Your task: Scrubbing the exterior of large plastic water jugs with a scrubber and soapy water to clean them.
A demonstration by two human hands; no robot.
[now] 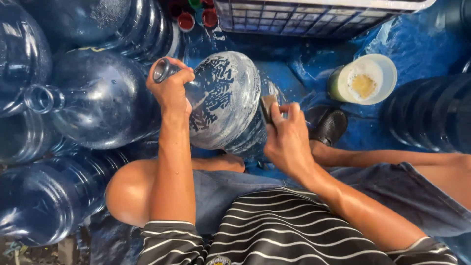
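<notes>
**Ana:** Between the seated person's knees, what lies there?

**Ben:** A large blue water jug (223,100) on its side, coated with white soapy foam, its neck pointing left.

**Ana:** And the hands?

**Ben:** The left hand (170,86) is wrapped tight around the jug's neck, fingers closed just behind the open mouth. The right hand (287,140) pinches a small brown scrubbing pad (268,108) in closed fingers, pressing it against the jug's right flank.

**Ana:** What surrounds them?

**Ben:** More blue jugs (93,98) crowd the left side, touching one another. A pale tub of yellowish liquid (365,78) sits on the wet blue floor (294,73) to the upper right, near a black shoe (329,125). A white plastic crate (314,14) stands along the top edge.
</notes>
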